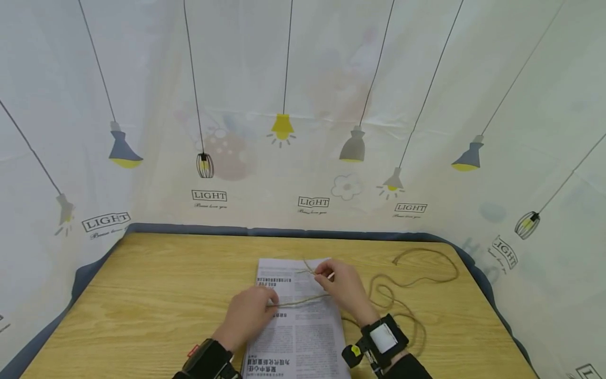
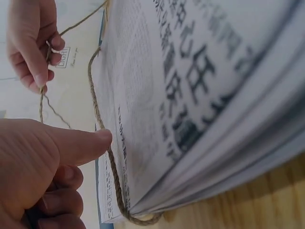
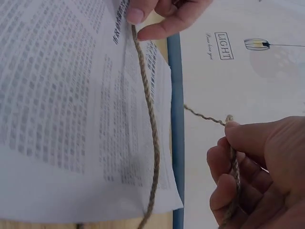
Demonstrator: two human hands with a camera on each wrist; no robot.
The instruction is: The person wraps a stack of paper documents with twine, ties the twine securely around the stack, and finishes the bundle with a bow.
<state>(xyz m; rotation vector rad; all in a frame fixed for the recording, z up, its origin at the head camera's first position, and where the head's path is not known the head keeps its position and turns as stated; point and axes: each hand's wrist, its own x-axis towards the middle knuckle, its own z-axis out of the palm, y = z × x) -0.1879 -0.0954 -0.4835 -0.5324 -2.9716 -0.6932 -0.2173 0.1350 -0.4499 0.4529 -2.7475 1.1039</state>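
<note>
One strand of twine (image 3: 152,117) is laid across the top sheet of the newspaper stack (image 1: 307,337), which lies flat on the wooden surface (image 1: 156,295); the rest of the cord is spread in slack loops to the right. The strand is met near the left side of the stack by the left grip (image 1: 246,313): the thumb tip is set on it, the other fingers are folded back, and whether the cord is pinched or only pressed to the paper cannot be told. By the right grip (image 1: 347,287) the twine is clearly pinched between thumb and forefinger, near the far right part of the stack, with a thin end left sticking out past the fingertips and more cord run through the curled fingers.

The step in hand is judged to be the steadying of the crossing strand while the end is handled. For this to be done well, firm pressure should be applied with the left thumb, so that no slack is let back over the stack's edge. The short end should be pinched a little way from its tip, since it could easily be lost if pulled. Tension is best added gently, as the loose top sheet could be creased, and the loops on the right should be watched for snags.
</note>
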